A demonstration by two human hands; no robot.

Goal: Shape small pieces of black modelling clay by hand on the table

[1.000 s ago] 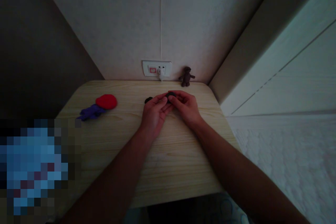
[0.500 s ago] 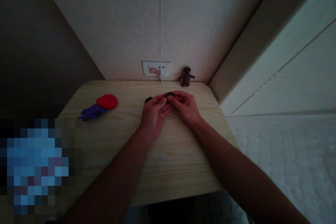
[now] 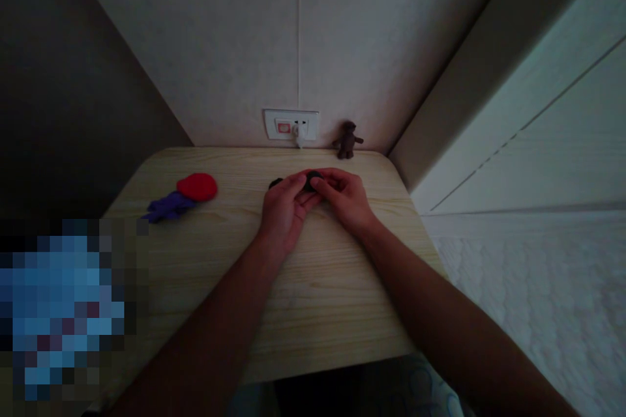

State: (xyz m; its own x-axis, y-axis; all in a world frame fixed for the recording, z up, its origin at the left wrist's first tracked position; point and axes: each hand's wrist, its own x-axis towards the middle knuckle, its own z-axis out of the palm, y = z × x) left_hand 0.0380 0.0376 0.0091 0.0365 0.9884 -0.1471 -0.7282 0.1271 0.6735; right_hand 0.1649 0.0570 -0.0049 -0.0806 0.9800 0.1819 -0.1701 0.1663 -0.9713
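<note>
Both hands meet over the far middle of the tabletop. Between their fingers they grip a small, dark, rounded lump of what looks like modelling clay (image 3: 312, 179). My left hand (image 3: 284, 205) is closed on its left side, thumb on top. From the right, my right hand (image 3: 346, 199) pinches the lump with its thumb, the other fingers curled behind. Another black piece (image 3: 275, 183) shows just beyond my left hand, partly hidden by it; whether it touches the hand I cannot tell.
On the wooden table (image 3: 317, 300) a flat red disc (image 3: 197, 187) touches a crumpled purple piece (image 3: 169, 206) at left. A brown bear-like figure (image 3: 348, 140) stands at the back edge by a wall socket (image 3: 291, 125) with a plug. A pale cabinet (image 3: 528, 137) rises at right.
My thumbs have shifted slightly on the dark lump, and more of it shows now. The whole view has moved a little; the other things stay in place.
</note>
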